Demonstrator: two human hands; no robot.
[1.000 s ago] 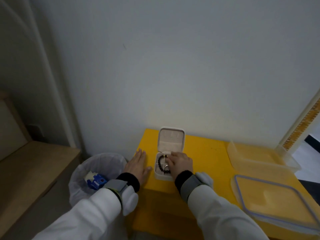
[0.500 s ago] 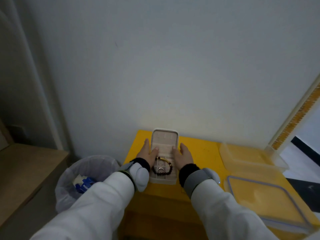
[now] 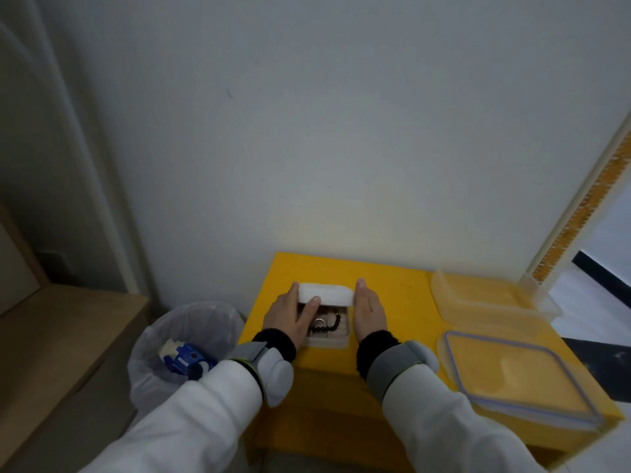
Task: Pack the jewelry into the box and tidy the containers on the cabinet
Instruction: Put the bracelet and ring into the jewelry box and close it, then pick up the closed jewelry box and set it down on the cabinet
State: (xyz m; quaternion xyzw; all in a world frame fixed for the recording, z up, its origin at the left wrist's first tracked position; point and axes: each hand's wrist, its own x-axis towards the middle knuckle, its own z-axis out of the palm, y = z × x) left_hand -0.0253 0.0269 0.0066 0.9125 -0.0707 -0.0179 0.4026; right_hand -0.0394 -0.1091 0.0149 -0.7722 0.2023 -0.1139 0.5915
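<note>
White jewelry box (image 3: 326, 339) on a bright yellow cabinet top (image 3: 392, 291), black beaded bracelet (image 3: 329, 326) and a silver ring (image 3: 319, 323) inside. White sleeves, black cuffs, grey wrist straps. Far right, a clear container (image 3: 491, 298); nearer, its clear lid (image 3: 512, 373) (blue-edged). Left, a white-lined bin (image 3: 184, 339) showing something blue.
</note>
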